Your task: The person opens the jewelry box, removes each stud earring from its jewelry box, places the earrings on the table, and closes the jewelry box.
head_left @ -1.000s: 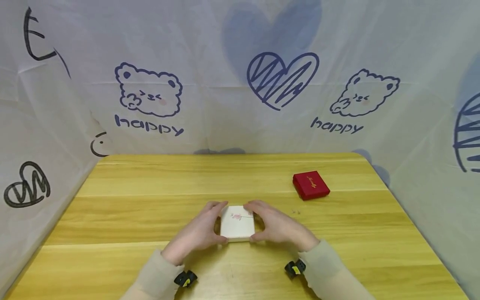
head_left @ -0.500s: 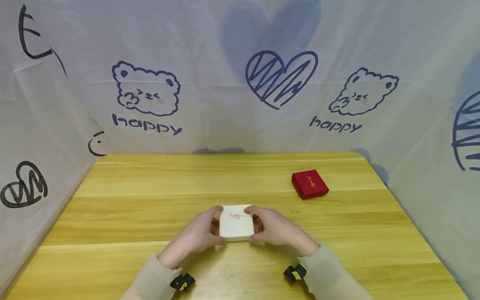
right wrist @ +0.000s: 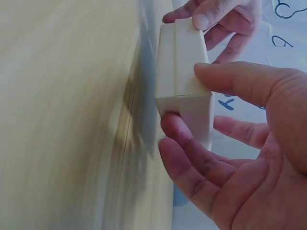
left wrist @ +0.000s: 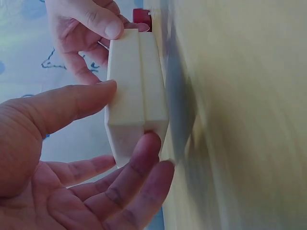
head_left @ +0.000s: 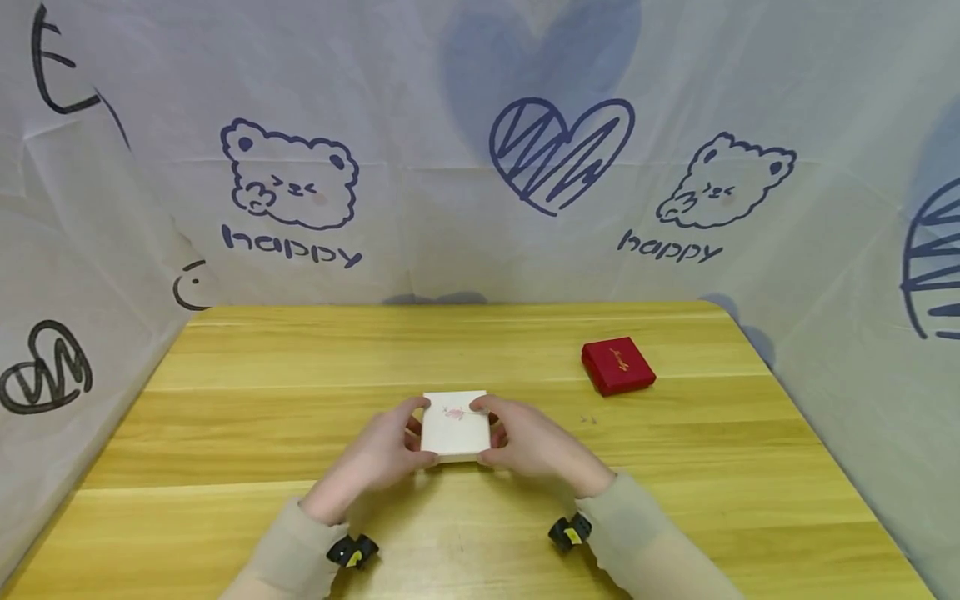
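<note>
a white box (head_left: 455, 435) is sitting between two hands, a bit left of the middle, and looks to be floating just above the tabletop (head_left: 247, 442). a small pink flower (head_left: 453, 412) is showing on its top, and a thin line is running around its sides. the left hand (head_left: 386, 446) is pinching one side, and the right hand (head_left: 528, 440) is pinching the other, so both are holding the box.

past the right hand, two tiny things (head_left: 588, 420) are lying near a red box (head_left: 618, 365); they are too small to tell. the red box is resting farther back on the right, well apart from the hands, with gold writing showing on its lid. black straps (head_left: 352, 552) with yellow spots are hanging by the pale sleeves (head_left: 288, 546).

the tabletop is showing yellow wood with streaks. behind it, a white cloth (head_left: 420, 92) is hanging like a wall, with blue bears (head_left: 293, 179), a scribbled heart (head_left: 562, 154) and the word "happy". more cloth is hanging on both sides, and black drawings are showing on the left.
</note>
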A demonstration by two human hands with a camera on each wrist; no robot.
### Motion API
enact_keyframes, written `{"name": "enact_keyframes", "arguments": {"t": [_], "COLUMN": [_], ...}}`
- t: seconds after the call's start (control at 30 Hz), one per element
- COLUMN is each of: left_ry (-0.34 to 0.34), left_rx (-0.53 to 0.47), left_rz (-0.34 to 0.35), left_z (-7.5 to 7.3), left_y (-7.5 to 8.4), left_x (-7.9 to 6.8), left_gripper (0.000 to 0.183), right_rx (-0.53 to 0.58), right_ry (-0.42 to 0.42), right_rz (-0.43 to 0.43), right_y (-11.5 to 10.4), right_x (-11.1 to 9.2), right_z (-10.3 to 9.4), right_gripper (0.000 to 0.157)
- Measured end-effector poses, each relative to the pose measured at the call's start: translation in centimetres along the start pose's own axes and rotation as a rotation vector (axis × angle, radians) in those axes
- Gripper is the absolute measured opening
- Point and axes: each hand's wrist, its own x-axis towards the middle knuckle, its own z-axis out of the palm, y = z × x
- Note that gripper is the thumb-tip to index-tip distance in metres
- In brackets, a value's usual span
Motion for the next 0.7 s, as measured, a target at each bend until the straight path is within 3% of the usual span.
{"name": "enact_keyframes", "arguments": {"t": [0.43, 0.7], "left_ry": [0.039, 0.07], "left_rx": [0.066, 0.079], "left_rz": [-0.014, -0.036], "left_z": [-3.2, -5.2], "left_y": [-2.7, -4.7], "left_x": [1.2, 2.2], "left_gripper": [0.072, 0.06], "right_rx": [0.048, 0.031], "right_ry": [0.028, 0.052], "right_rz": [-0.009, -0.016], "right_y": [-1.3, -2.6], "right_x": [4.5, 7.6], "right_z": [1.4, 2.5], "right_gripper": [0.055, 0.048]}}
